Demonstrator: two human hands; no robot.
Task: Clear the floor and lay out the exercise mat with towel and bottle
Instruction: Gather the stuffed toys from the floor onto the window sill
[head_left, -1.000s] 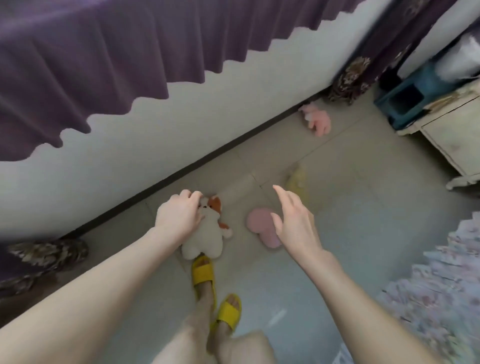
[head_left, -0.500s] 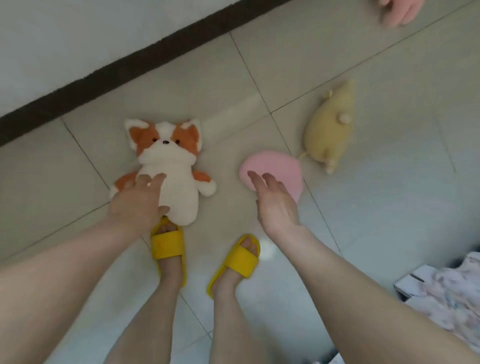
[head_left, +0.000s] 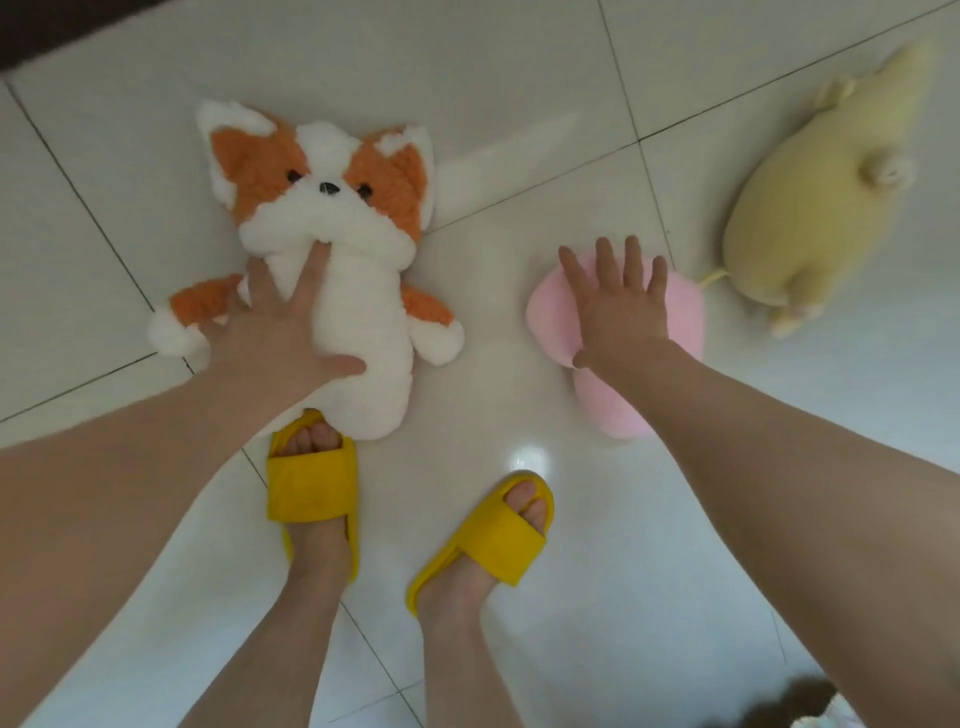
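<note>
An orange and white plush fox (head_left: 358, 332) lies face up on the pale tiled floor. My left hand (head_left: 280, 332) lies on its chest, the index finger up at its neck and the thumb across its belly, the other fingers reaching toward its arm. A pink plush toy (head_left: 685, 312) lies to the right of the fox. My right hand (head_left: 618, 306) rests flat on it with fingers spread and straight. A pale yellow plush animal (head_left: 810, 208) lies further right, untouched. No mat, towel or bottle is in view.
My feet in yellow slippers (head_left: 311, 483) stand just below the fox, the left toe against its lower end. A dark skirting strip (head_left: 47, 31) runs along the top left corner. A patterned fabric edge (head_left: 810, 712) shows at the bottom right.
The view has dropped closer to the floor. My left hand moved up onto the fox's chest, and my right hand came down flat on the pink toy.
</note>
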